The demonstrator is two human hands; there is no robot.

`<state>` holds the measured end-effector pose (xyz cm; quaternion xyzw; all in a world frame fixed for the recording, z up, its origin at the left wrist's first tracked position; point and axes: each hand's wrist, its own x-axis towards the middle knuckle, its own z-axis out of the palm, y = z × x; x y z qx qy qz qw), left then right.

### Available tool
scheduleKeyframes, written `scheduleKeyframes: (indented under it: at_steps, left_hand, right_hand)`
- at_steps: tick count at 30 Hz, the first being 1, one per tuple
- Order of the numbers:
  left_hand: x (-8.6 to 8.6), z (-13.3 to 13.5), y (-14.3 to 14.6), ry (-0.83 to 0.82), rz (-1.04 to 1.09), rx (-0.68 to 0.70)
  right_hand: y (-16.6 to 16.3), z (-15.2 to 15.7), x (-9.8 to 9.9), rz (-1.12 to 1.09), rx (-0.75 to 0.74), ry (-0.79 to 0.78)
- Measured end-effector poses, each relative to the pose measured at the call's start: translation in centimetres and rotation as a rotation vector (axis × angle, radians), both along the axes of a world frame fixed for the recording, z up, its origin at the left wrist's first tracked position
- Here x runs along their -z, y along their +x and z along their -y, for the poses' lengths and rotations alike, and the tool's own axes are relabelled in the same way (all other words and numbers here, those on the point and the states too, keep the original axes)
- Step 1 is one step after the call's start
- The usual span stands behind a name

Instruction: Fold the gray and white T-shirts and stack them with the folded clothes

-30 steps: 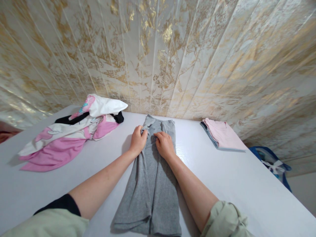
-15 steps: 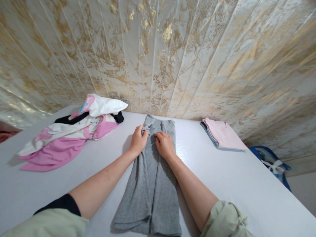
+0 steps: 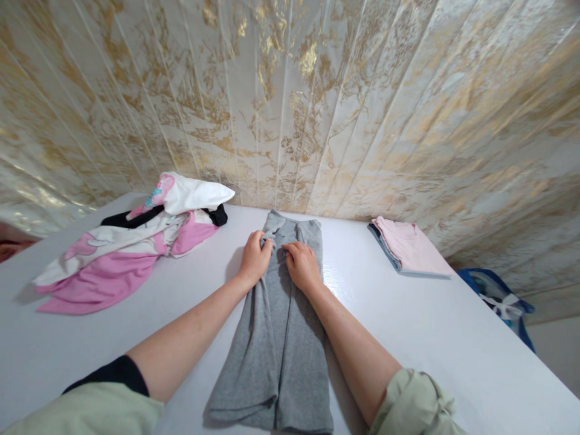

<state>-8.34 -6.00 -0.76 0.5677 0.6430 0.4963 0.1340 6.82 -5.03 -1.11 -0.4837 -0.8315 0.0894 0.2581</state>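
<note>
A pair of grey pants (image 3: 299, 356) lies lengthwise on the white table in front of me, waistband at the far end and leg openings toward me. My left hand (image 3: 255, 258) is closed on a bunched fold at the left side, just below the waistband. On the upper middle of the same garment rests my right hand (image 3: 302, 263), fingers curled and pinching the cloth. The fabric under both palms is partly hidden. Some creases run down the left leg from my left hand.
To the left lies a loose heap of pink, white and black clothes (image 3: 122, 272). A folded stack with a pink garment (image 3: 412, 244) on top sits at the right. Beyond the right edge of the table (image 3: 408, 320) is a blue bag (image 3: 498, 302). A gold-patterned curtain (image 3: 290, 109) hangs behind.
</note>
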Motion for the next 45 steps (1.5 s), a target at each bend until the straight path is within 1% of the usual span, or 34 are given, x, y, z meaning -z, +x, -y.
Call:
scheduleKeyframes:
  at_steps: [4,8,10,13,14,16,20,25,29,31,34,37,40,42,45]
  left_hand:
    - [0.1,0.0,0.0,0.004,-0.013,-0.001]
    - [0.3,-0.2,0.1,0.016,-0.036,0.009]
    - [0.4,-0.2,0.2,0.022,-0.051,0.014]
    - [0.4,0.0,0.4,0.022,-0.08,0.028]
    - [0.4,0.1,0.5,0.021,-0.089,0.034]
    - [0.3,0.3,0.7,0.012,-0.124,0.048]
    - [-0.1,0.8,1.2,-0.034,-0.286,0.078]
    - [-0.8,1.2,2.0,-0.082,-0.421,0.136]
    - [-1.1,1.7,2.4,-0.126,-0.484,0.215]
    - [-1.1,1.9,2.5,-0.153,-0.521,0.246]
    - [-1.1,2.2,2.5,-0.166,-0.576,0.276]
    - [-1.1,2.4,2.5,-0.188,-0.632,0.281]
    - [-1.1,2.3,2.3,-0.213,-0.672,0.276]
    - [-1.1,2.2,2.2,-0.232,-0.681,0.276]
    - [-1.3,2.0,2.0,-0.277,-0.695,0.275]
  right_hand:
    - [0.2,-0.4,-0.1,-0.066,-0.004,-0.013]
    - [0.1,-2.5,-1.3,-0.199,-0.02,-0.066]
    - [-0.4,-4.3,-2.1,-0.281,-0.004,-0.167]
    - [-1.9,-7.1,-2.5,-0.394,0.083,-0.381]
    - [-2.5,-8.0,-2.5,-0.416,0.11,-0.43]
    - [-3.7,-9.2,-2.2,-0.433,0.138,-0.469]
    - [-4.9,-10.6,-1.7,-0.427,0.177,-0.437]
    - [-3.5,-10.5,-2.4,-0.362,0.207,-0.288]
    - [-2.2,-9.1,-1.9,-0.105,0.258,-0.088]
    - [-1.7,-8.6,-1.5,-0.008,0.267,-0.046]
    - [-0.8,-8.7,-1.5,-0.009,0.257,-0.037]
    - [0.8,-9.3,-2.3,0.001,0.277,-0.012]
    - [2.3,-9.7,-3.0,0.061,0.305,-0.041]
    - [2.7,-9.6,-3.1,0.106,0.304,-0.076]
    - [2.3,-9.6,-3.0,0.144,0.285,-0.112]
